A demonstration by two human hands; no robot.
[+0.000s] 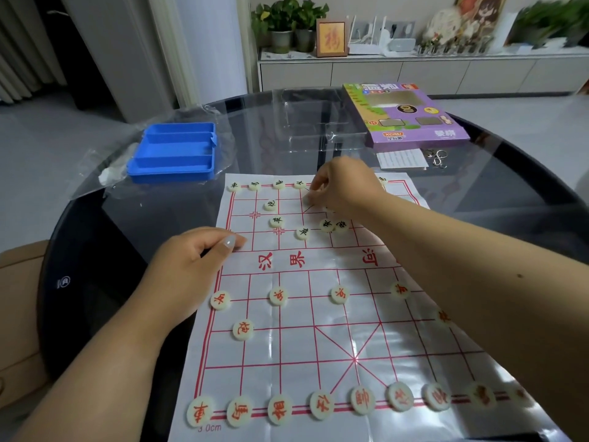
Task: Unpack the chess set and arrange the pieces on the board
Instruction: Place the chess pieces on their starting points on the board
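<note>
The board (318,314), a printed paper sheet, lies flat on the glass bench (478,202), reaching from the near edge toward the centre. Its long axis runs away from the person, slightly skewed to the right.

Red pieces: a full row (318,405) along the near edge of the board, with further red pieces in the two rows beyond. This side appears nearly complete.

Black pieces: four are seated along the left part of the far row (267,185). Several loose black pieces (326,224) lie unaligned just past the middle strip of the board.

Right hand (342,189): extended over the far row near its midpoint, fingers curled downward in a pinch. Whether a piece is held cannot be determined; the fingertips hide it.

Left hand (194,263): rests at the left edge of the board beside the middle strip, fingers loosely curled and thumb extended, holding nothing, apparently steadying the sheet.

Governing relation: the loose black pieces lie just nearer the person than the right hand, and the vacant far-row points lie directly under it and to its right. The right hand is the nearer hand for both.

The blue tray (173,153) stands at the far left of the bench; the purple box (404,116) lies at the far right.
</note>
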